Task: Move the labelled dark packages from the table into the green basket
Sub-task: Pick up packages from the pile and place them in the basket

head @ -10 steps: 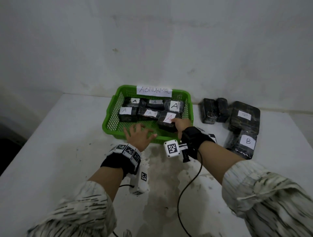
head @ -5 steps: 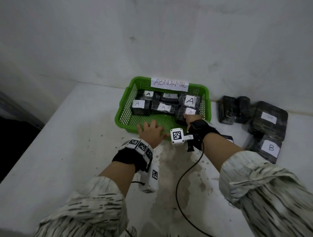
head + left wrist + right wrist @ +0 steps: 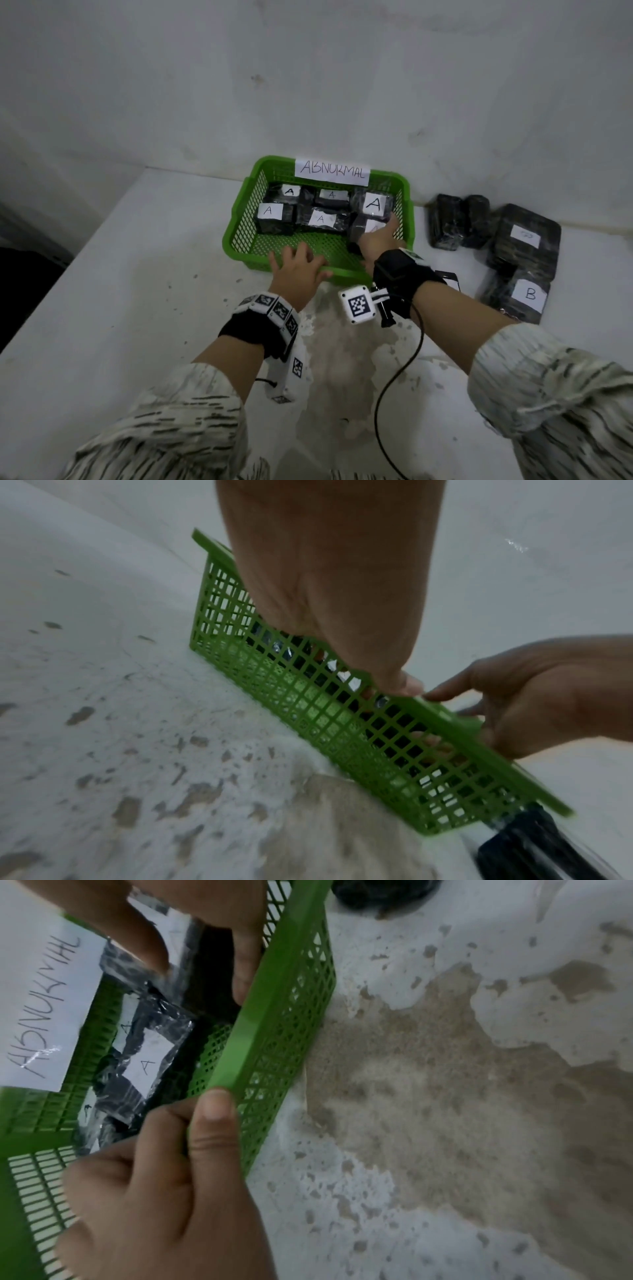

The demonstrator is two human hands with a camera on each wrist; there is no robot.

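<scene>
The green basket (image 3: 245,192) (image 3: 308,696) (image 3: 267,1010) carries an "ABNORMAL" sign and holds several dark packages with white "A" labels (image 3: 320,219). My right hand (image 3: 376,236) (image 3: 198,972) reaches over the front rim into the right front corner. It grips another "A" package (image 3: 368,226) between thumb and fingers; the hand hides most of its label. My left hand (image 3: 298,263) (image 3: 178,1150) holds the front rim, thumb on top and fingers bent over into the basket.
On the white table right of the basket lie more dark packages: one labelled "B" (image 3: 513,298), a larger one behind it (image 3: 524,236), and two small unlabelled ones (image 3: 455,222). A wall stands close behind. A black cable (image 3: 394,377) trails from my right wrist.
My right hand has carried the "A" package further into the basket's right front corner and lower. My left hand stays on the front rim.
</scene>
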